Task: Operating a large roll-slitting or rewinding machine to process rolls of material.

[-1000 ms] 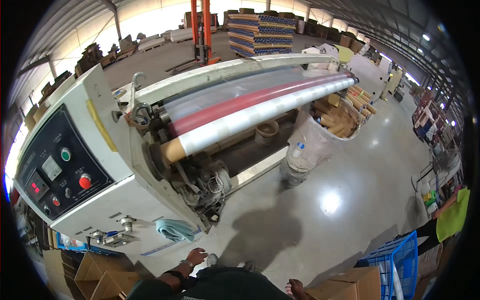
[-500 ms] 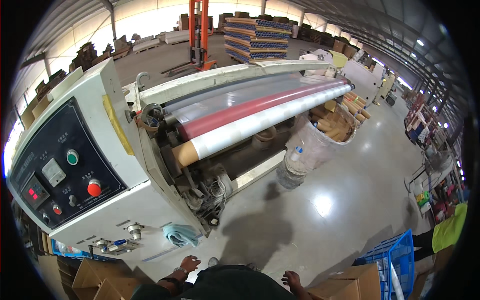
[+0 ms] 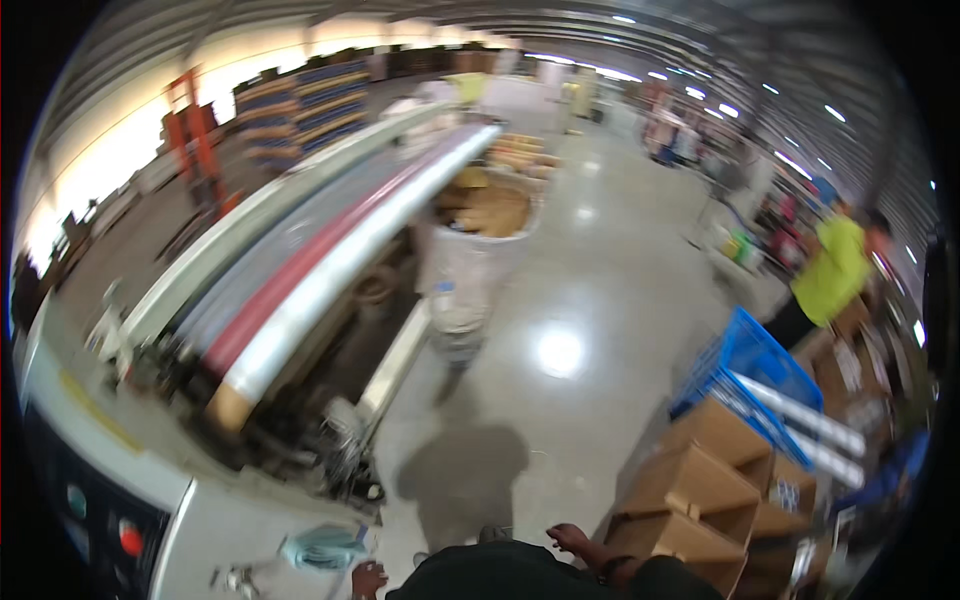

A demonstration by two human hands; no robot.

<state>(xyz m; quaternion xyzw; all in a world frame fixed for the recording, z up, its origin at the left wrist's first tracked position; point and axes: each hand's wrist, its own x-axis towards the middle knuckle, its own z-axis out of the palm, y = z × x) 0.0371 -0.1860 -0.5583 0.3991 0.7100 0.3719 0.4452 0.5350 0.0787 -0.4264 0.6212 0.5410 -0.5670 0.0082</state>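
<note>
Both my left hand (image 3: 368, 578) and right hand (image 3: 572, 540) hang empty with fingers loosely apart, nothing picked up, the cardboard boxes (image 3: 715, 480) nearest and untouched.

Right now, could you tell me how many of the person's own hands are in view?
2: the left hand at the lower edge near the machine, the right hand beside the cardboard boxes. Both empty.

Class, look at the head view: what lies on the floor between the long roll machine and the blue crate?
Between the roll machine and the blue crate, the head view shows bare shiny floor with a light glare and the person's shadow.
</note>
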